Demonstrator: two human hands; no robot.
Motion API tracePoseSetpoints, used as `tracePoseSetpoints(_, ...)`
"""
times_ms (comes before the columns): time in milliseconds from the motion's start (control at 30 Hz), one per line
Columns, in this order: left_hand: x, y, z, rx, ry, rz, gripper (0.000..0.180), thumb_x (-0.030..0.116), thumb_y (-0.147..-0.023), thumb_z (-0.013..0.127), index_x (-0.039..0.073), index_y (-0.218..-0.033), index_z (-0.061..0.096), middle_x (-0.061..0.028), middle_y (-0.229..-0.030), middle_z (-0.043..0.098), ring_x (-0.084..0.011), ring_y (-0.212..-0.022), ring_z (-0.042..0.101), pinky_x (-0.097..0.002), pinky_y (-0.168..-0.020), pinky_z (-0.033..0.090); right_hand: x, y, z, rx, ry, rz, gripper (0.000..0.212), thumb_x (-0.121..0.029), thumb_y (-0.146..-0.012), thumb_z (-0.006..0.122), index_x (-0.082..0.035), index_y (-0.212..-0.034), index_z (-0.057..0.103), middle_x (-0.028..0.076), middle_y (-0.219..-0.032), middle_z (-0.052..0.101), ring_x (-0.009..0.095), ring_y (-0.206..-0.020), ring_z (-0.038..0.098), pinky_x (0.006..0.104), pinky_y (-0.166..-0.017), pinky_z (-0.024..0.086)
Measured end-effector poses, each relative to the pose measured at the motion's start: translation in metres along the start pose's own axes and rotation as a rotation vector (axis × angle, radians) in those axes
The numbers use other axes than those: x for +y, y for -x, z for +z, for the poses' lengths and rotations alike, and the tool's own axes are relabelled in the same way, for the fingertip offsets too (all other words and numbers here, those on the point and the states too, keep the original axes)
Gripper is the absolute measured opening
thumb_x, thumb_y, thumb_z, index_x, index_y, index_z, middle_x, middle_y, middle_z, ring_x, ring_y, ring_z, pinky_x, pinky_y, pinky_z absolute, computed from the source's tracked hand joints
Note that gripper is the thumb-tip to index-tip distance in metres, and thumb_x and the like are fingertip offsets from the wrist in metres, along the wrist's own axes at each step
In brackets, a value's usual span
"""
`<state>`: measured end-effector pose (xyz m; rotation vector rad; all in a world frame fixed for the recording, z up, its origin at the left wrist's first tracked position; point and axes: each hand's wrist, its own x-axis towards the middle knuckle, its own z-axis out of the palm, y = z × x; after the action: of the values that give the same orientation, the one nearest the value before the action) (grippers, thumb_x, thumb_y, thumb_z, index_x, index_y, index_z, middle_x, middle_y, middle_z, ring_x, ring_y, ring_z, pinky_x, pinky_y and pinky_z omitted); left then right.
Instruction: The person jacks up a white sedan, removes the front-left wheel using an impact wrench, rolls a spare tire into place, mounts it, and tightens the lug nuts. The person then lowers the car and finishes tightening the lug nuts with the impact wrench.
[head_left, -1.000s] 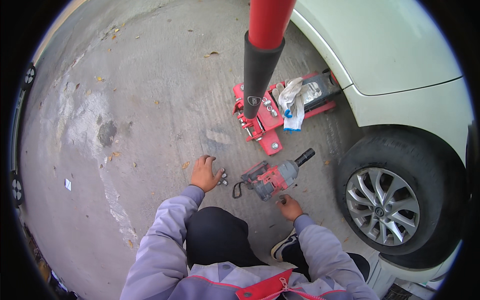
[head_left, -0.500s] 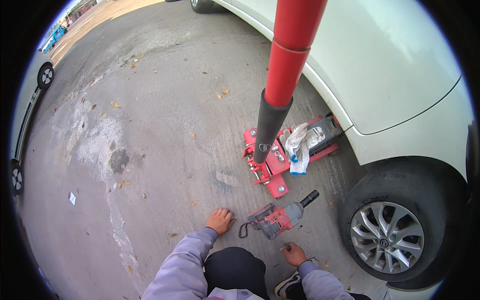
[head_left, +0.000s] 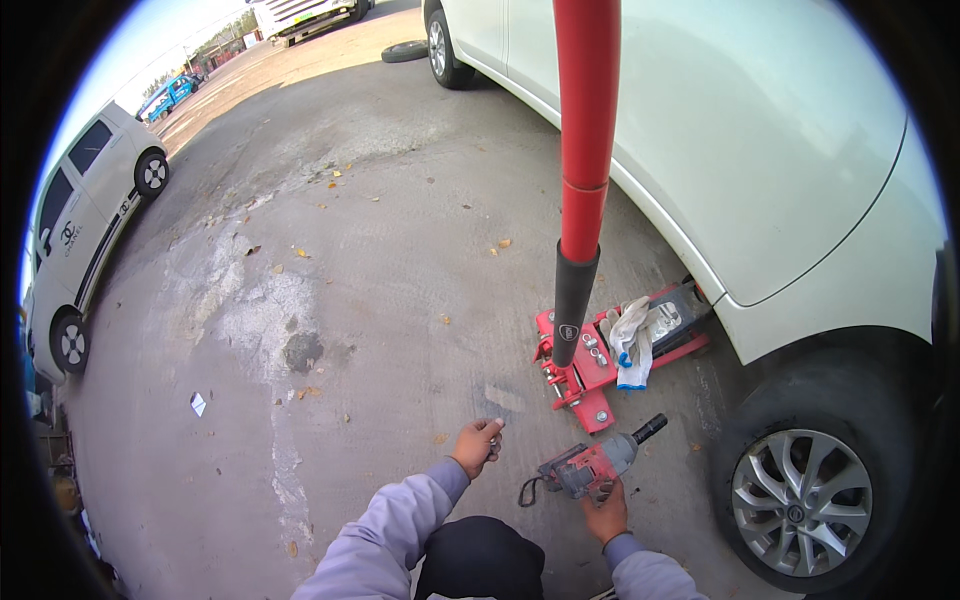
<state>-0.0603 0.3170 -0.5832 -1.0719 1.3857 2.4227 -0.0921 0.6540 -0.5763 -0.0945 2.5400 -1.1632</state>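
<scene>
A red and grey cordless impact wrench [head_left: 590, 468] with a black socket lies on the ground in front of me, its strap loop on the left. My right hand [head_left: 606, 514] is at the near side of its body, fingers curled against it. To the left of the wrench, my left hand [head_left: 478, 447] is raised with thumb and forefinger pinched together; what is between them is too small to make out. Beyond the wrench stands a red floor jack [head_left: 590, 385], partly under the white car. White work gloves [head_left: 632, 340] and a few small metal pieces rest on the jack.
The jack's long red handle [head_left: 585, 130] rises steeply through the view. At the right is the white car [head_left: 750, 150] with its wheel [head_left: 802, 503]. A white van [head_left: 95, 215] stands far left, and a loose tire [head_left: 404, 51] lies at the back.
My right hand has moved from beside my shoe up to the impact wrench. My left hand has lifted from the ground and now pinches. The view has tilted up and shifted left.
</scene>
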Motion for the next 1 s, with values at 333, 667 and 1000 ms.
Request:
tracePoseSetpoints(333, 0.126, 0.207, 0.123, -0.215, 0.568, 0.234, 0.028, 0.029, -0.104, 0.058, 0.006, -0.122, 0.058, -0.005, -0.093, 0.062, -0.0157, -0.072, 0.055, -0.0313, -0.061, 0.044, -0.041, -0.025, 0.054, 0.232, -0.018, -0.456, 0.031, -0.016, -0.082, 0.076, -0.009, -0.11, 0.064, 0.011, -0.106, 0.068, 0.033, -0.103, 0.065, 0.0424, -0.094, 0.051)
tracePoseSetpoints(667, 0.027, 0.118, 0.186, -0.107, 0.282, -0.039, 0.02, 0.023, -0.103, 0.061, 0.007, -0.114, 0.06, -0.0008, -0.092, 0.064, -0.0093, -0.068, 0.056, -0.0266, -0.054, 0.043, -0.02, -0.027, 0.053, -0.043, -1.262, -0.023, 0.013, -0.014, -0.1, 0.057, -0.008, -0.111, 0.061, 0.005, -0.101, 0.066, 0.016, -0.091, 0.067, 0.0333, -0.081, 0.055)
tracePoseSetpoints(1000, 0.0, 0.052, 0.262, -0.197, 0.169, -0.116, 0.028, 0.023, -0.099, 0.064, 0.006, -0.122, 0.062, -0.0041, -0.093, 0.065, -0.011, -0.065, 0.055, -0.026, -0.052, 0.044, 0.011, 0.053, -0.01, 0.066, -0.159, 0.083, 0.041, -0.013, -0.084, 0.072, 0.002, -0.12, 0.059, 0.021, -0.105, 0.071, 0.035, -0.099, 0.071, 0.0423, -0.09, 0.055)
